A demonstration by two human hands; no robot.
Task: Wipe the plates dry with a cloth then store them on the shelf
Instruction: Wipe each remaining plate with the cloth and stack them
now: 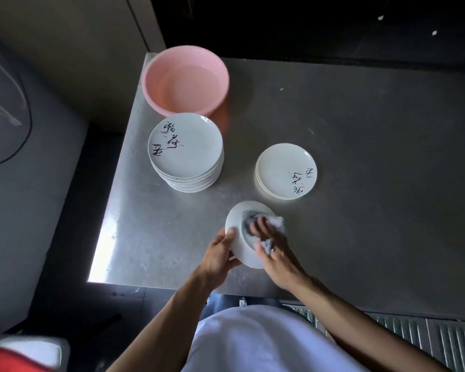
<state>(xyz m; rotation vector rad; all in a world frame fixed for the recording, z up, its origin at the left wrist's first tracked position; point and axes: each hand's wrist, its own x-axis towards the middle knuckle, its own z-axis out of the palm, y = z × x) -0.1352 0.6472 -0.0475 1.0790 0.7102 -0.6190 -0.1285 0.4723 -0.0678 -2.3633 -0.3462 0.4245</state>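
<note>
Shirt front: pale cloth at the bottom edge, with both forearms reaching out from it over the table.
Table: grey metal top. The work is done above its near edge, so a plate that slips could hit the metal or drop past the edge.
Basin: pink, at the far left corner, seemingly holding water.
Tall stack: plates piled just in front of the basin, probably still to be wiped. A knock from an elbow could shift the pile.
Short stack: a few plates to the right, well apart from both hands.
Held plate: tilted between the hands. A damp rim would likely loosen the hold.
Left hand: grips the plate's left rim, with the thumb over the edge.
Right hand: fingers laid on the plate's face, pressing the cloth.
Cloth: pale and bunched, trapped under the right palm against the plate, with a fold caught at the thumb.
</note>
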